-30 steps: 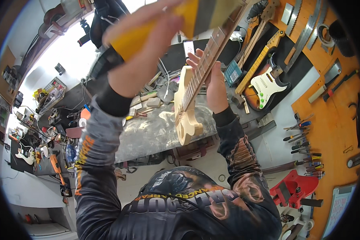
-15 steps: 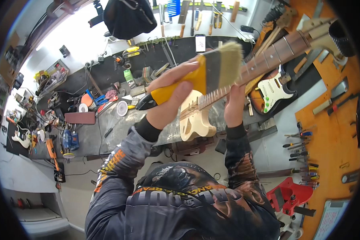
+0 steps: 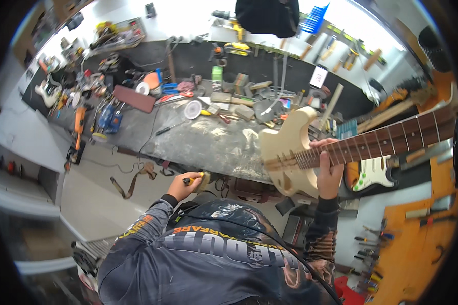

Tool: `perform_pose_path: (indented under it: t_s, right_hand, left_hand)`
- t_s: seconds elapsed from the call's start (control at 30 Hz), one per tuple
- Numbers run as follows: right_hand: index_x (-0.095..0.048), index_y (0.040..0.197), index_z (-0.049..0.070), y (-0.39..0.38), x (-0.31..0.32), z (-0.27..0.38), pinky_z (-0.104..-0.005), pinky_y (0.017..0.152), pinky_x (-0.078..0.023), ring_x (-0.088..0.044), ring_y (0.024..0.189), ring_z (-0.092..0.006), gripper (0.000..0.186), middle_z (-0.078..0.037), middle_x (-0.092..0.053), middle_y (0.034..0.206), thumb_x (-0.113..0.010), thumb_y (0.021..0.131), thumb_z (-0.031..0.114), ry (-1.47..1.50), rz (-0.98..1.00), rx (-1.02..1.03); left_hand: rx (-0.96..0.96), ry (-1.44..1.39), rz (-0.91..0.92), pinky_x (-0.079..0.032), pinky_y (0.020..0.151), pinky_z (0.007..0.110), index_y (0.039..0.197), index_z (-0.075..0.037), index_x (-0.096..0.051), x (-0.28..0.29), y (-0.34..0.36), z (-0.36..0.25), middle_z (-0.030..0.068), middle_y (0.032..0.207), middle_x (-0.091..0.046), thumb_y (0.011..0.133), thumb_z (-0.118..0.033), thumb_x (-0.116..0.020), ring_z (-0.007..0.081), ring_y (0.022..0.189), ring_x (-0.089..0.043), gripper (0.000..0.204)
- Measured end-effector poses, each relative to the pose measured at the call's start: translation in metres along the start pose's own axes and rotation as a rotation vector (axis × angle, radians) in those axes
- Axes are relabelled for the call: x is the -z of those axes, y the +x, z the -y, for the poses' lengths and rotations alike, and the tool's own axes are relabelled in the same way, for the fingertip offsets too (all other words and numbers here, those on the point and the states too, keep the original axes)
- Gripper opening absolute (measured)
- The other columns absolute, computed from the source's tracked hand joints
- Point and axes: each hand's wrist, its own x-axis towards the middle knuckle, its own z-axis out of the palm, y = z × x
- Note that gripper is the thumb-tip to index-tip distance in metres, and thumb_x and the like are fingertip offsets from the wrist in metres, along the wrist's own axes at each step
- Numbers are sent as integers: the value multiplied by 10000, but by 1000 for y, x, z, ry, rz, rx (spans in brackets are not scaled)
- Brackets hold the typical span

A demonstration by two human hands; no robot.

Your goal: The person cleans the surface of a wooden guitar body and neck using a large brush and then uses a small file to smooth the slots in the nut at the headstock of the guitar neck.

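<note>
The guitar body (image 3: 281,145) looks matt, bare pale wood; the fretboard (image 3: 379,143), smooth dark wood.

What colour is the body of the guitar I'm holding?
The body is pale cream, seen best in the head view.

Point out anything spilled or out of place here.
Two things: pale smears, perhaps dust, mark the dark workbench, and a crumpled brown strip, apparently a strap, lies on the floor, apart from the gear on the bench.
</note>
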Motion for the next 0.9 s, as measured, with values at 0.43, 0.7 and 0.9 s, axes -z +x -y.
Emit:
perform_pose_path:
  t_s: [0.43,0.7,0.9]
  right_hand:
    - [-588,1463,23,91,-156,-7,-359,894,-567,-707,974,-193,475,-123,-756,1113,-622,1145,374,-159,1372,-368]
    - [-670,1178,-32,75,-228,-143,-386,592,-592,-724,603,-234,665,-127,-725,766,-504,1145,611,-46,1493,-1006]
    - [-666,1217,-28,45,-235,-239,-366,582,-593,-729,633,-206,749,-109,-706,753,-589,1070,703,-163,1462,-1319]
  left_hand:
    - [358,-49,-256,-614,911,431,1165,-86,-821,-6,-101,77,164,1126,-819,1012,-316,-757,360,1037,-787,284]
    - [714,17,-220,-613,877,445,1166,-103,-818,5,-169,123,179,1064,-816,999,-373,-747,372,1000,-790,326]
    - [516,-32,-566,-572,781,404,960,-10,-727,78,-124,141,144,853,-746,997,-146,-701,304,799,-734,144]
